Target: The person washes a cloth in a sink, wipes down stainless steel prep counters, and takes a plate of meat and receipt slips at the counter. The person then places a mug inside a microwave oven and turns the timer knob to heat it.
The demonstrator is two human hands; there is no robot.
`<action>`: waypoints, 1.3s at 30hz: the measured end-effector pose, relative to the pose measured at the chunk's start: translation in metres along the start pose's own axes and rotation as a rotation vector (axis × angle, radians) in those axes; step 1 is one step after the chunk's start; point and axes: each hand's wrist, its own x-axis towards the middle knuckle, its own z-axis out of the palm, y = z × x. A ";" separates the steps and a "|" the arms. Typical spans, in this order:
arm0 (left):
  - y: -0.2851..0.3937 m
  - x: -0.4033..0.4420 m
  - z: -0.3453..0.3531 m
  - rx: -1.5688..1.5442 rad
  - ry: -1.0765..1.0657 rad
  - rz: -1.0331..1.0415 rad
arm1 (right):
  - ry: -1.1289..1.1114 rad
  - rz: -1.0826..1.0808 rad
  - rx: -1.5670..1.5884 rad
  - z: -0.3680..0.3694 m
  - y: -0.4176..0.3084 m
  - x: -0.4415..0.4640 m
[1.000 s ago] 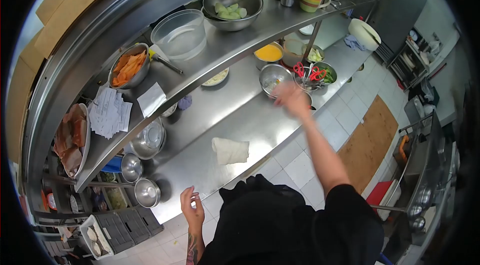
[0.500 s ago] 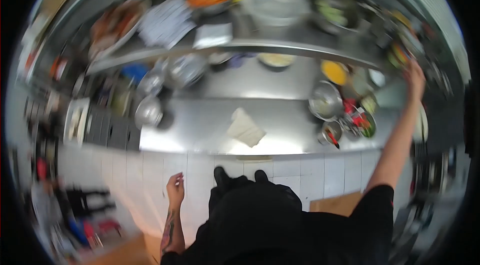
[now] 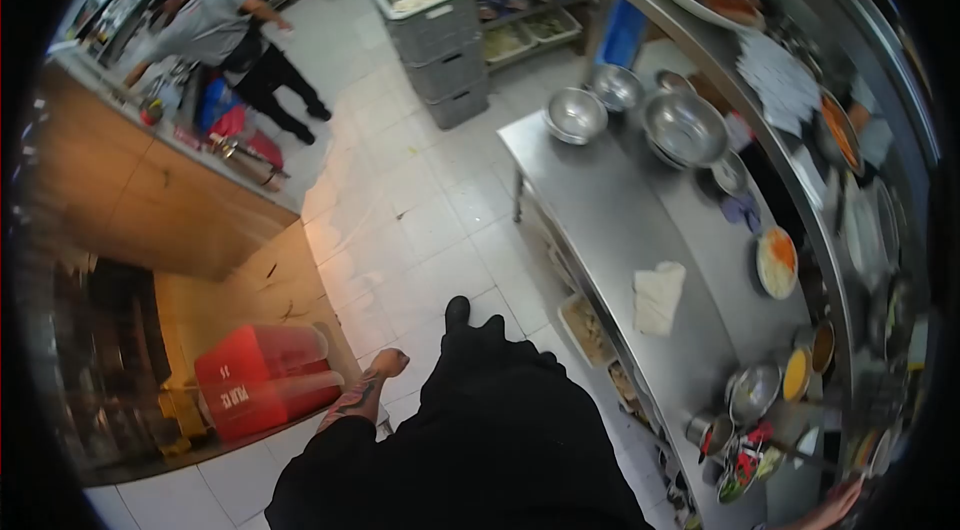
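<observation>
My left hand [image 3: 391, 362] hangs low over the tiled floor beside my dark clothing, its fingers curled in and nothing visible in them. At the lower right edge my right hand [image 3: 842, 502] reaches out with its fingers stretched. A round pale-rimmed container [image 3: 875, 453] is just past those fingertips; whether they touch it I cannot tell. Near that hand on the steel table are a bowl of cut red and green vegetables [image 3: 738, 470], a small steel pot [image 3: 710, 433], a steel bowl [image 3: 753, 394] and a yellow-filled container [image 3: 796, 374].
A folded cloth [image 3: 659, 298] lies on the steel table [image 3: 610, 215]; several metal bowls [image 3: 684, 127] stand at its far end. Stacked grey crates [image 3: 432, 50] stand on the floor. Left are a red crate [image 3: 265, 380] and a wooden panel [image 3: 150, 170]. A person [image 3: 225, 35] works beyond.
The view has swung left, so the steel table now slants along the right side. My left hand's fingers look more curled. My right arm is mostly out of frame.
</observation>
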 end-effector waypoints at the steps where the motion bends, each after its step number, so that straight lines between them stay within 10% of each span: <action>1: -0.009 0.002 0.000 0.029 -0.029 0.018 | 0.031 -0.048 -0.078 0.028 -0.075 -0.044; 13: -0.128 0.090 -0.133 -0.272 0.112 0.091 | -0.306 0.118 0.186 0.236 -0.242 -0.291; 15: -0.161 0.108 -0.177 -0.281 0.178 0.062 | -0.757 0.198 0.538 0.287 -0.100 -0.264; 26: -0.237 0.211 -0.417 -0.547 0.621 -0.011 | -1.273 0.074 0.875 0.707 -0.445 -0.549; 32: -0.280 0.205 -0.350 -0.829 0.518 -0.506 | -1.657 -0.004 1.144 0.882 -0.605 -0.682; 34: -0.322 0.220 -0.259 -0.369 0.487 -0.518 | -1.771 -0.009 1.188 0.928 -0.659 -0.734; 39: -0.264 0.178 -0.307 -0.595 0.159 -0.572 | -2.019 -0.083 1.236 0.998 -0.787 -0.859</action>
